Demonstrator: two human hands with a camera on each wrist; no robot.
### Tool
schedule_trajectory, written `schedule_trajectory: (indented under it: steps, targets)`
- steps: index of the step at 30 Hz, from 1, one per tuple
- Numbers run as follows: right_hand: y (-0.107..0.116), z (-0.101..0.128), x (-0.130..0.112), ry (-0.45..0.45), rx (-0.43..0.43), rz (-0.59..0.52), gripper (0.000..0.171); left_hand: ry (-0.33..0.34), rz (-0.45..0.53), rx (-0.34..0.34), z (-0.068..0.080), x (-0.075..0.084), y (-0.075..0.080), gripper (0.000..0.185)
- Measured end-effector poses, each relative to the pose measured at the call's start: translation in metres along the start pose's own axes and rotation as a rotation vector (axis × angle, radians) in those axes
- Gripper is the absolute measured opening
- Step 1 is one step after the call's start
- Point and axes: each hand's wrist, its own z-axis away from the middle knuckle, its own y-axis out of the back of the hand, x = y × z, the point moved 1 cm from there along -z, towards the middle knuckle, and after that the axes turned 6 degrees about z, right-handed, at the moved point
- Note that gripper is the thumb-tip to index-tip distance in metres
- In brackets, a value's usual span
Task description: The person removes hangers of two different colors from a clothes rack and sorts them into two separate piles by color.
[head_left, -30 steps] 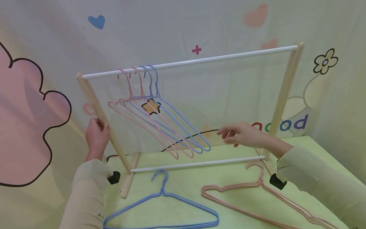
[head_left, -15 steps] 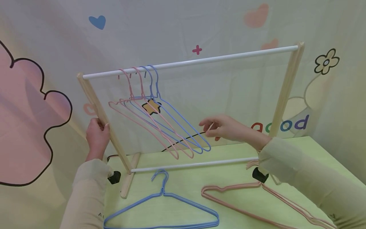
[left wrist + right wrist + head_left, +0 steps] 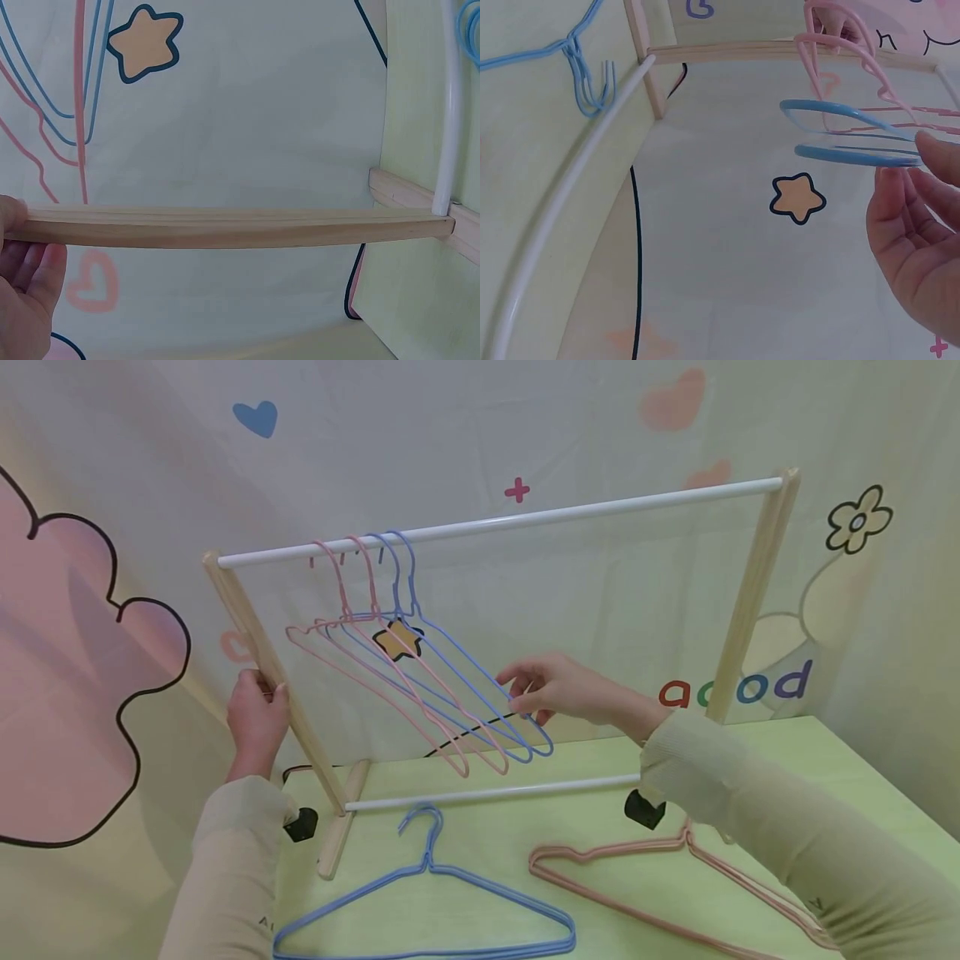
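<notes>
In the head view my left hand (image 3: 258,718) holds the left wooden post (image 3: 308,735) of a small clothes rack, its fingers wrapped round the wood. From the rack's white top rail (image 3: 525,520) hang two pink hangers (image 3: 368,577) and two blue hangers (image 3: 412,568), bunched toward the left. My right hand (image 3: 566,689) is at the lower right arm of the blue hangers. Seen from the right wrist, its thumb lies over a blue hanger's end (image 3: 855,157) and the fingertips are just beneath, curled round it.
On the light green table, nested blue hangers (image 3: 427,860) lie in front of the rack. Pink hangers (image 3: 637,844) lie to their right, partly behind the right sleeve. A white lower rail (image 3: 487,793) joins the rack's feet. A printed curtain (image 3: 585,435) stands behind.
My right hand has moved left through the rack opening to the hanging blue hangers. My left hand stays on the post, and the hangers hang as before.
</notes>
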Motion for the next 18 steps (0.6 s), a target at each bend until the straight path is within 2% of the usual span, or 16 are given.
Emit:
schedule_trajectory:
  steps: [9, 18]
  targets:
    - [-0.001, -0.008, 0.003, -0.008, -0.017, -0.025, 0.020, -0.003, 0.001, -0.002, 0.000, 0.000, 0.000, 0.028]
    - [0.012, 0.002, -0.002, -0.006, 0.030, -0.005, 0.017, -0.017, 0.000, 0.005, 0.000, -0.001, 0.000, 0.028]
